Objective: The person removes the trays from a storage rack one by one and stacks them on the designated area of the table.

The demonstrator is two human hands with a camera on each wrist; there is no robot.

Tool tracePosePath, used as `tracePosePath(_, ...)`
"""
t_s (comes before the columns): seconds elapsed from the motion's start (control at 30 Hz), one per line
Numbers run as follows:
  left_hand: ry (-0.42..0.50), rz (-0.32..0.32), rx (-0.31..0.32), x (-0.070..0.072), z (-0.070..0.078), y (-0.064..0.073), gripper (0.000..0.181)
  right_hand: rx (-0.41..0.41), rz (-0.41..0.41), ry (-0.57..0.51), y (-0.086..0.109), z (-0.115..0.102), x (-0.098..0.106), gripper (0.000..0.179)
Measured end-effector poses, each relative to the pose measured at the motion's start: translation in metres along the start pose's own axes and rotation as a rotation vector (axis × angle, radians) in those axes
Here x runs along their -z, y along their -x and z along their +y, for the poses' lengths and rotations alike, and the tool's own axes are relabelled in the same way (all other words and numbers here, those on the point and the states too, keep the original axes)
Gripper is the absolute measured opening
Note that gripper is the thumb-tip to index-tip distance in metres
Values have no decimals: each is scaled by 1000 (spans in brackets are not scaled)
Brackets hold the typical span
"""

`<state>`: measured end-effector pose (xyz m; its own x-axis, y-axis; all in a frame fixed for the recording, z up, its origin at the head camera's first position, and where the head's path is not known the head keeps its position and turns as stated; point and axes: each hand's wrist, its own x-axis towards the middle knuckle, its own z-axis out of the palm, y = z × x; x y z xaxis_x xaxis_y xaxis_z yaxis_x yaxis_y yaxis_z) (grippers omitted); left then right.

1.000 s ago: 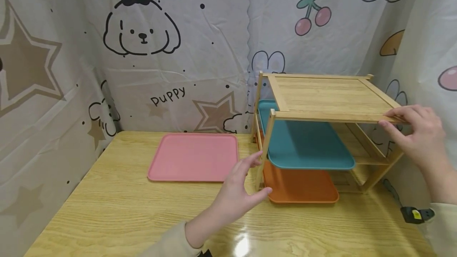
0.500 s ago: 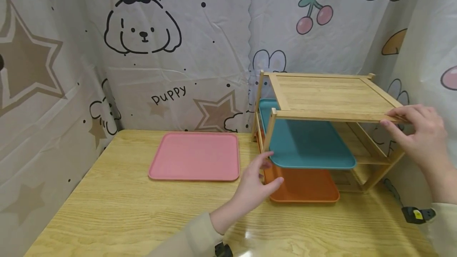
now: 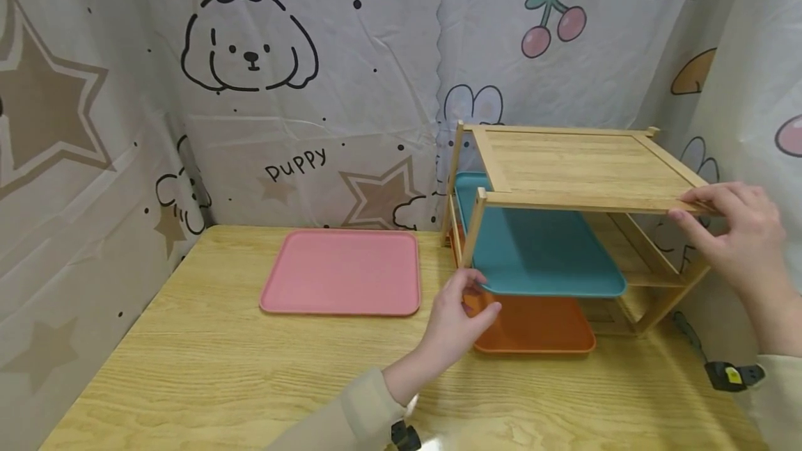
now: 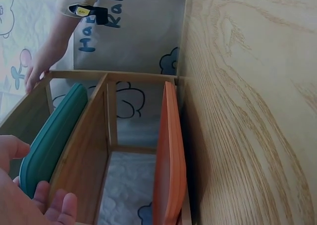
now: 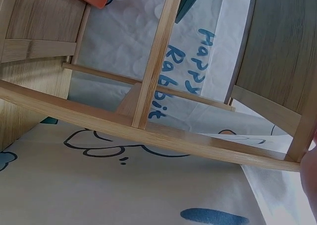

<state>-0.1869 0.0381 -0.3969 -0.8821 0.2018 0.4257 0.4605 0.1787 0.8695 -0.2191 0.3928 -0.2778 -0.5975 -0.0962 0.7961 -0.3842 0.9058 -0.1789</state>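
Note:
A two-tier wooden rack (image 3: 576,162) stands at the right. On its middle shelf lies a teal tray (image 3: 545,249), its front edge jutting out. My left hand (image 3: 451,315) is at that tray's front left corner, fingers touching the corner. Its thumb appears spread away from the fingers, and in the left wrist view they lie on either side of the teal tray (image 4: 54,138). My right hand (image 3: 742,235) grips the rack's front right top corner, fingers above and thumb at the front edge. An orange tray (image 3: 539,326) lies on the lowest level.
Left of the rack, a pink tray (image 3: 341,273) lies flat on the wood-grain table (image 3: 250,374). Patterned cloth (image 3: 376,54) hangs behind and on both sides, close to the rack's right side. Wooden posts (image 3: 473,228) frame the rack's left side.
My left hand has moved right from beside the rack's front left post to the teal tray's corner. The right hand has stayed on the rack, and the trays have not visibly moved.

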Motion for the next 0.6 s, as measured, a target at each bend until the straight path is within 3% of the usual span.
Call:
tracePosePath(0.3,66,-57,18,2,5,10,28,-5,4,-5,0,2,-1,43)
tracePosePath(0.6,71,-95,49,4,11,20,30,4,0,2,0,0,0,44)
